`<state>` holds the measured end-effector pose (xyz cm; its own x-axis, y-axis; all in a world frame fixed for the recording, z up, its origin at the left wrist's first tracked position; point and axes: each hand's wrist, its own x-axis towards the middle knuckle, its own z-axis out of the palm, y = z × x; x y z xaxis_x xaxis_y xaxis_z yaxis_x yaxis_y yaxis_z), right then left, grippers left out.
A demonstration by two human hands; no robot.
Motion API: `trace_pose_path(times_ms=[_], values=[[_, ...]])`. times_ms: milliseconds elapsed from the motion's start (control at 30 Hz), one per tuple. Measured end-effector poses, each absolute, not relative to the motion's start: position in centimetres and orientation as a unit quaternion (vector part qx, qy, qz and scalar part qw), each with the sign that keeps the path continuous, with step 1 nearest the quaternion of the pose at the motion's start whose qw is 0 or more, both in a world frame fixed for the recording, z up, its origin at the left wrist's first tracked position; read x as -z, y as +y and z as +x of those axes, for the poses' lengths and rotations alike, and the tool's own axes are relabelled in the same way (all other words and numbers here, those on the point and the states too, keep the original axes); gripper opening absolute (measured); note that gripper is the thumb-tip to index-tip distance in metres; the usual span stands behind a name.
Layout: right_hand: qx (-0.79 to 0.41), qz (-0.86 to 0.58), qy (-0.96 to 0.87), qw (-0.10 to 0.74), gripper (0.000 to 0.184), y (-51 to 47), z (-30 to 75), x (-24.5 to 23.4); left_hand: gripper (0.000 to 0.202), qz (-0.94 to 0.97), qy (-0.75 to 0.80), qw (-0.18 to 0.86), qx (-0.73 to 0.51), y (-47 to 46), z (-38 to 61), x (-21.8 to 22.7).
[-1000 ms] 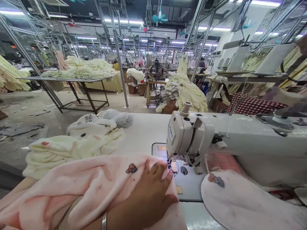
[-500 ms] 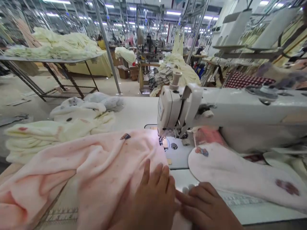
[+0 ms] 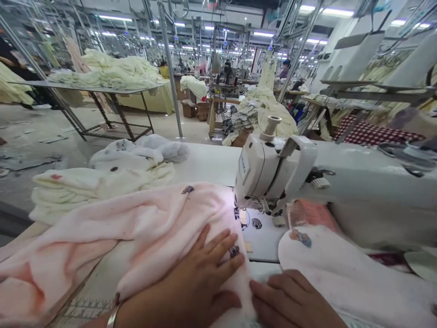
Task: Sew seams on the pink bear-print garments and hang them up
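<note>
My left hand [image 3: 201, 275] lies flat with fingers spread on a pink fleece piece [image 3: 136, 232] spread across the sewing table. My right hand [image 3: 290, 298] rests at the fabric's right edge, fingers curled and pressed at the hem; whether they pinch it I cannot make out. The white sewing machine [image 3: 273, 171] stands just beyond, its needle area [image 3: 241, 214] lit, close to the fabric's far edge. A second pale pink piece [image 3: 334, 269] lies to the right under the machine arm.
A stack of folded cream fleece pieces [image 3: 102, 182] sits at the table's left back. Beyond are a metal table with cream fabric [image 3: 102, 75], poles, other sewing stations and a distant person [image 3: 285, 68]. A red checked cloth [image 3: 372, 134] lies behind the machine.
The view shifted. My left hand drew back from near the needle and spread flat on the pink fabric; my right hand came into view at the fabric's right edge.
</note>
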<state>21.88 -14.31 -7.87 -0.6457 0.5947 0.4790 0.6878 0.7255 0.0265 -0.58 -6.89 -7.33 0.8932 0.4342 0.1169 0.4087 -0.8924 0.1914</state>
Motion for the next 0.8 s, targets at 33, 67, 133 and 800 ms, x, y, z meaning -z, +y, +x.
trace_pose_path(times_ms=[33,67,133,800], values=[[0.107,-0.359,-0.895,0.241,0.03,-13.6,21.7,8.2,0.053,0.966,0.225,0.104,-0.076,-6.0,-0.6,7.0],[0.105,-0.36,-0.892,0.252,0.03,-12.8,21.5,8.4,0.051,0.962,0.229,0.122,-0.081,-5.1,-0.7,6.7],[0.092,-0.36,-0.892,0.255,0.029,-11.4,21.3,8.4,0.05,0.958,0.23,0.142,-0.092,-3.2,-0.7,6.5],[0.032,-0.428,-0.868,0.251,0.019,-8.1,20.6,6.2,0.055,0.949,0.295,0.004,-0.106,2.4,0.9,6.8]])
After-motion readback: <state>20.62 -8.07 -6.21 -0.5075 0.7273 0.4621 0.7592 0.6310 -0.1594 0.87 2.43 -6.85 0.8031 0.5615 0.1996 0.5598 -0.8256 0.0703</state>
